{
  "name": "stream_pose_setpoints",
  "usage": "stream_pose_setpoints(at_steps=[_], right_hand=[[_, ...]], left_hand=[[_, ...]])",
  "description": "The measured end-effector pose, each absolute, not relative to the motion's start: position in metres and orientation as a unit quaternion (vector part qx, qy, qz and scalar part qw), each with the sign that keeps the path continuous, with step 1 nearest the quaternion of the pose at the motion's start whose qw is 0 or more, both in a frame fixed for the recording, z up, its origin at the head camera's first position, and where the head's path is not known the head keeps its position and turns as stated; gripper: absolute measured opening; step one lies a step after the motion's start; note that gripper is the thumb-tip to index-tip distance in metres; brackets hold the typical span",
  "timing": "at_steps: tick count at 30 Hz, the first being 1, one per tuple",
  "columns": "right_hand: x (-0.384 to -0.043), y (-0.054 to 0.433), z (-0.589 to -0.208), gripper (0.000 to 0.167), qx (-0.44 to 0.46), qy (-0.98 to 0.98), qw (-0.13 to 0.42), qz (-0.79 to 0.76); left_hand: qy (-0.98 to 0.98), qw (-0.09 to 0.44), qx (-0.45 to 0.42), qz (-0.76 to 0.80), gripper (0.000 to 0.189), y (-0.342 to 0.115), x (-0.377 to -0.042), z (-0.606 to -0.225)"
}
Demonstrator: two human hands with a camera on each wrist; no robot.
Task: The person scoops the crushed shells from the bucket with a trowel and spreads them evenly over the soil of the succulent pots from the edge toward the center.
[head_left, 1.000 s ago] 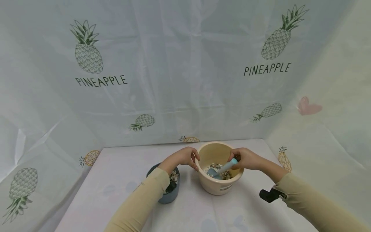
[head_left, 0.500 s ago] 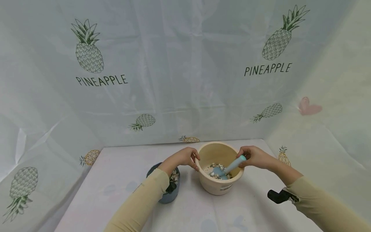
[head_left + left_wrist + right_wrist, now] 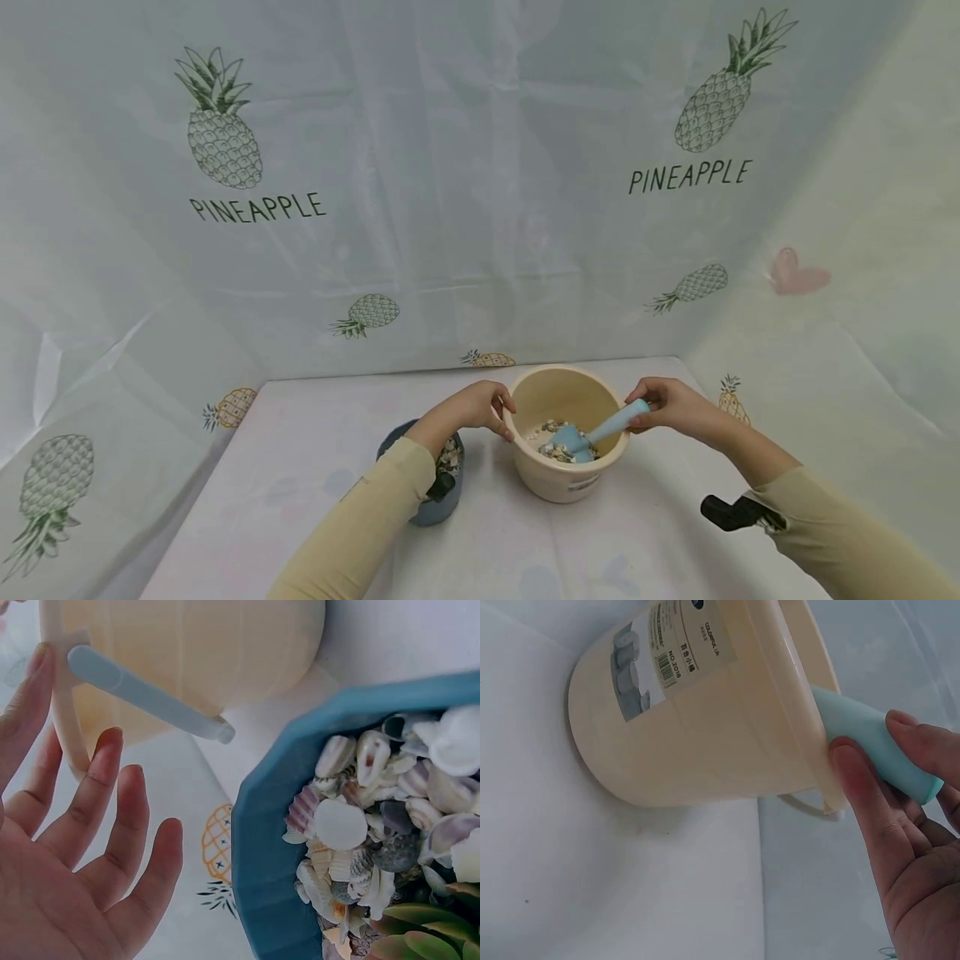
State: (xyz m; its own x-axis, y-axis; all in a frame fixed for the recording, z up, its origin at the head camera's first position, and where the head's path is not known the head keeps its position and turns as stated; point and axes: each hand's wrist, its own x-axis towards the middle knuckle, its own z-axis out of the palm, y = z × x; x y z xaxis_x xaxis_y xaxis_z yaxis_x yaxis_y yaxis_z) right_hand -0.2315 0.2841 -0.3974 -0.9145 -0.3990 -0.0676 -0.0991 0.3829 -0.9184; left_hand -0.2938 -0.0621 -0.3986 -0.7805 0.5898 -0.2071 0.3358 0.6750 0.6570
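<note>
A cream plastic bucket point(image 3: 553, 480) stands upright on the table with shells and small stones point(image 3: 557, 451) at its bottom. My left hand point(image 3: 474, 405) pinches its left rim between thumb and fingers, while the other fingers are spread apart in the left wrist view. On the far side of the bucket, my right hand point(image 3: 678, 410) grips the handle of a light-blue toy shovel point(image 3: 617, 420) at the right rim. The shovel slants down into the bucket, its blade point(image 3: 573, 442) among the shells. A bucket handle point(image 3: 150, 696) hangs outside the bucket.
Under my left forearm stands a blue pot point(image 3: 437, 510). It holds many shells point(image 3: 360, 825) and a succulent point(image 3: 427, 934). Pineapple-print sheeting point(image 3: 465, 167) rises behind and beside the white table point(image 3: 330, 442).
My right hand has moved right, drawing the shovel handle toward and over the bucket's right rim. The blade has shifted right among the shells. My left hand stays on the rim.
</note>
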Motion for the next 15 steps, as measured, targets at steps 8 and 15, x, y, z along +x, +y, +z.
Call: stream_pose_setpoints(at_steps=[8,15], right_hand=[[-0.227,0.290,-0.398,0.028,-0.148,0.817,0.119,-0.545],[-0.220,0.293,-0.402,0.028,-0.146,0.809,0.101,-0.560]], left_hand=[[0.895,0.199,0.248,0.312,0.037,-0.064,-0.288,-0.398],[0.904,0.166,0.235,0.318,0.040,-0.068,-0.276,-0.403]])
